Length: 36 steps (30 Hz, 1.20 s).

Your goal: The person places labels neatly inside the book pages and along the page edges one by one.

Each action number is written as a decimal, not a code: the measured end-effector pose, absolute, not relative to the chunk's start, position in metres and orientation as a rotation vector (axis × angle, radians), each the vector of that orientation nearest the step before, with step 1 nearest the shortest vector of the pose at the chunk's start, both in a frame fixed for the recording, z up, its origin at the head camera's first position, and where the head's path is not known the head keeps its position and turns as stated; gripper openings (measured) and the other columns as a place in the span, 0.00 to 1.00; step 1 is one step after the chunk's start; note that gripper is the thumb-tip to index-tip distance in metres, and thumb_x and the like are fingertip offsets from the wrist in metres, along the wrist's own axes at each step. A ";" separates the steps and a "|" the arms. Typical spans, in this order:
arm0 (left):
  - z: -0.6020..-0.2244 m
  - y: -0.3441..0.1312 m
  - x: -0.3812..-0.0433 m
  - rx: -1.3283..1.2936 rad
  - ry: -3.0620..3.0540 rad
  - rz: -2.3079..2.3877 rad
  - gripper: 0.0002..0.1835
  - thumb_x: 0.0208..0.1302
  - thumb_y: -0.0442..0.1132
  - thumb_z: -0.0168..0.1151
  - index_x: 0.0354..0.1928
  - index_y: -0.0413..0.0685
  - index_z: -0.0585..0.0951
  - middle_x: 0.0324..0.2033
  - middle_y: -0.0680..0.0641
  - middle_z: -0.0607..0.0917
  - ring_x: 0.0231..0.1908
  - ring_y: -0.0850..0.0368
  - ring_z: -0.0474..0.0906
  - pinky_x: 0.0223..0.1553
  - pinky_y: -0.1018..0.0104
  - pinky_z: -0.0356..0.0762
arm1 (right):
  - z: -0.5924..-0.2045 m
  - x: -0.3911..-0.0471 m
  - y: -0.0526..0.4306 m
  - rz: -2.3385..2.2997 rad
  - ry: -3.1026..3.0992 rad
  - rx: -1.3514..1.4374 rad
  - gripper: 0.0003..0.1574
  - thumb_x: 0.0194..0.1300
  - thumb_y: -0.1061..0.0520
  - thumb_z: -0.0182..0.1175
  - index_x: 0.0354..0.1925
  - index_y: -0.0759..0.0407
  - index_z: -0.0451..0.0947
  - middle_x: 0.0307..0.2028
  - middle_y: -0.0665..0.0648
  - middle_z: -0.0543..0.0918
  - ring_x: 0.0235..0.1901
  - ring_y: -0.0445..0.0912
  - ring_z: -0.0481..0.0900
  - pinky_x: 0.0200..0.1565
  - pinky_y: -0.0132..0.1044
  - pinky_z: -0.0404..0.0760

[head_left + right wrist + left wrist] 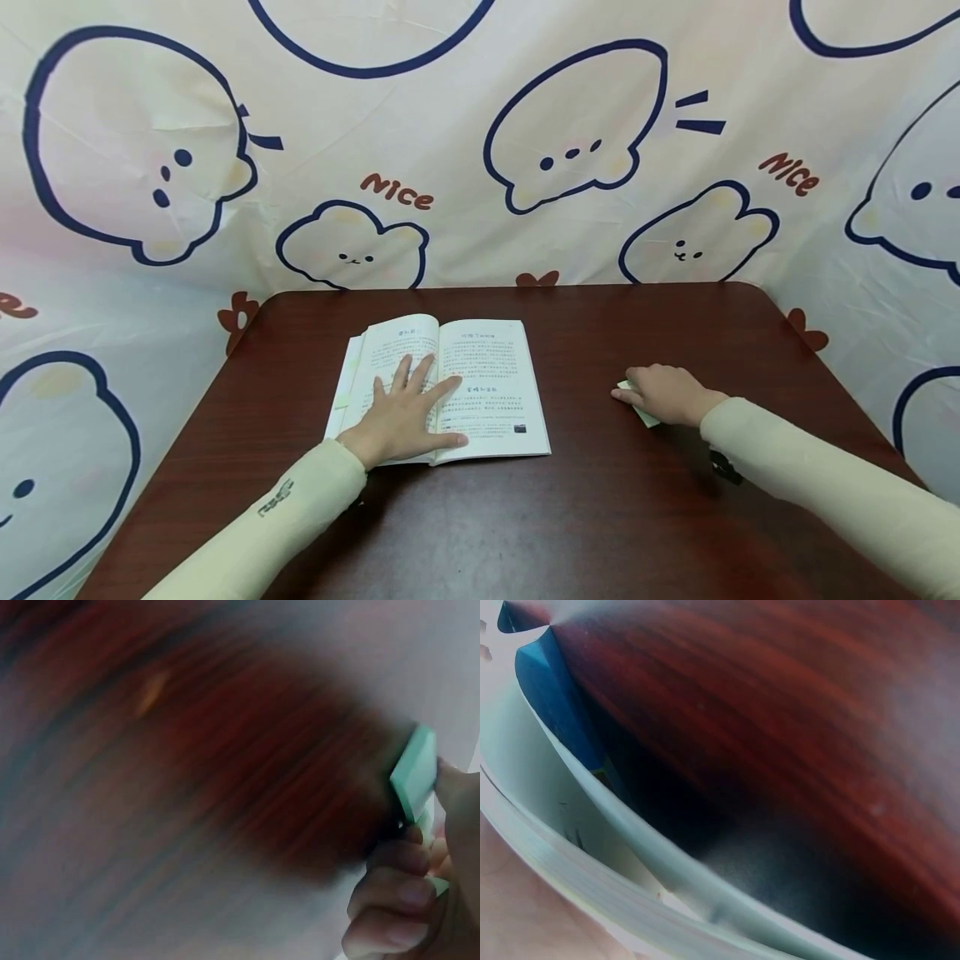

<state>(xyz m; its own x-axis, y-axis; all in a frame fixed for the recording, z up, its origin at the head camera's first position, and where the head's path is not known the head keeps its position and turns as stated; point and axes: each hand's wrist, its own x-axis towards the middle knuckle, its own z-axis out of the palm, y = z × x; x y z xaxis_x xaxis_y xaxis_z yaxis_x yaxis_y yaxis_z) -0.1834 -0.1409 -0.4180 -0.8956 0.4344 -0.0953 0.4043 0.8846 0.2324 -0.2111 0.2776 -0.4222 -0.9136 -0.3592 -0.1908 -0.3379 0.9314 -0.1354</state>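
Note:
An open book (491, 358) with printed pages lies on the dark red-brown table. My left hand (401, 417) rests on it with fingers spread, across the lower left page and the centre fold, covering some text. In the left wrist view the curved page edges (622, 900) and a blue part of the cover (559, 697) show. Off to the right of the book, my right hand (667, 396) grips a pale green sticky-note pad (416, 772) low over the table. Thumb and curled fingers hide much of the pad.
The wooden table (570, 525) extends around the book and both hands. A pale green tab (342, 402) shows at the book's left edge. Behind the table hangs a white cloth (457, 125) with cartoon outlines, reaching round both sides.

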 end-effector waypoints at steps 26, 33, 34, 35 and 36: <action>-0.418 -0.141 -0.183 0.664 2.906 0.305 0.50 0.56 0.77 0.60 0.77 0.65 0.62 0.81 0.37 0.48 0.79 0.28 0.37 0.63 0.14 0.45 | -0.413 -0.215 0.283 -0.408 2.732 -0.521 0.23 0.78 0.44 0.52 0.32 0.57 0.82 0.22 0.48 0.76 0.21 0.39 0.68 0.26 0.33 0.66; -0.419 -0.141 -0.184 0.670 2.914 0.302 0.50 0.56 0.77 0.60 0.77 0.65 0.63 0.80 0.37 0.49 0.79 0.27 0.38 0.63 0.14 0.45 | -0.410 -0.212 0.276 -0.152 2.846 -0.527 0.24 0.73 0.39 0.57 0.34 0.57 0.80 0.22 0.51 0.77 0.22 0.42 0.70 0.24 0.35 0.63; -0.419 -0.141 -0.184 0.670 2.911 0.303 0.50 0.56 0.77 0.60 0.77 0.65 0.63 0.81 0.37 0.49 0.79 0.27 0.37 0.63 0.14 0.45 | -0.411 -0.213 0.277 -0.177 2.832 -0.515 0.23 0.73 0.39 0.57 0.30 0.55 0.78 0.21 0.51 0.75 0.22 0.42 0.69 0.24 0.35 0.63; -0.418 -0.140 -0.184 0.671 2.910 0.304 0.50 0.56 0.77 0.60 0.77 0.65 0.63 0.81 0.37 0.48 0.79 0.27 0.37 0.63 0.14 0.45 | -0.411 -0.213 0.277 -0.212 2.821 -0.516 0.23 0.73 0.40 0.57 0.28 0.54 0.76 0.20 0.50 0.74 0.21 0.42 0.68 0.24 0.34 0.63; -0.419 -0.140 -0.184 0.671 2.908 0.305 0.50 0.56 0.77 0.60 0.77 0.65 0.62 0.81 0.37 0.48 0.79 0.27 0.37 0.63 0.14 0.45 | -0.412 -0.214 0.278 -0.249 2.805 -0.516 0.24 0.73 0.40 0.57 0.26 0.53 0.74 0.20 0.49 0.73 0.21 0.41 0.68 0.24 0.34 0.64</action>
<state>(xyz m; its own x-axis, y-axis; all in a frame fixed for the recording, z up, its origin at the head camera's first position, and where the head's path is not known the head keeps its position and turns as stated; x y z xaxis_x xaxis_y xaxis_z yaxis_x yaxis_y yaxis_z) -0.1841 -0.1404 -0.4186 -0.8905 0.4458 -0.0912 0.4171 0.8798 0.2278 -0.2140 0.2784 -0.4120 -0.8979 -0.3700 -0.2387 -0.3222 0.9216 -0.2164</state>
